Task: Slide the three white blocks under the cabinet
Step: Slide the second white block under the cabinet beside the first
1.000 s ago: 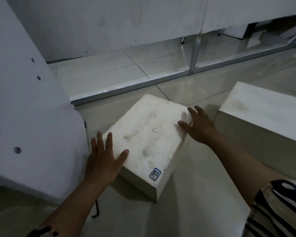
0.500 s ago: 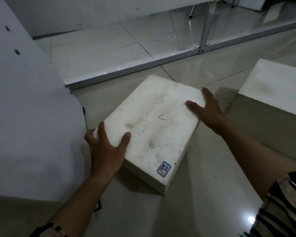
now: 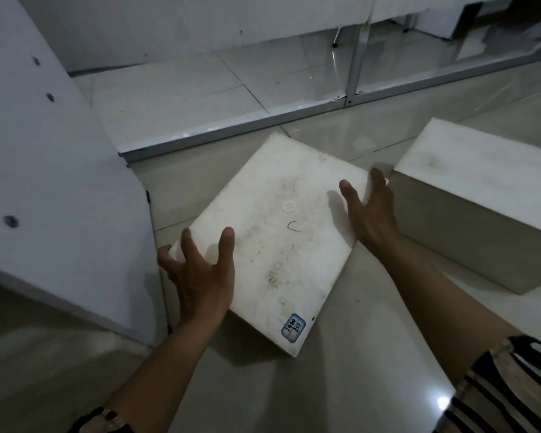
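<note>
The flat white block (image 3: 272,242) lies on the tiled floor (image 3: 294,395), its long axis running diagonally from the near corner with the small blue label (image 3: 293,328) up toward the metal rail (image 3: 231,129). The left hand (image 3: 200,273) grips the block's corner nearest the cabinet panel (image 3: 53,182), fingers spread over the edge and thumb on top. The right hand (image 3: 369,207) is spread wide, clasping the block's opposite long edge. A second white block (image 3: 481,195) sits just beyond that edge.
</note>
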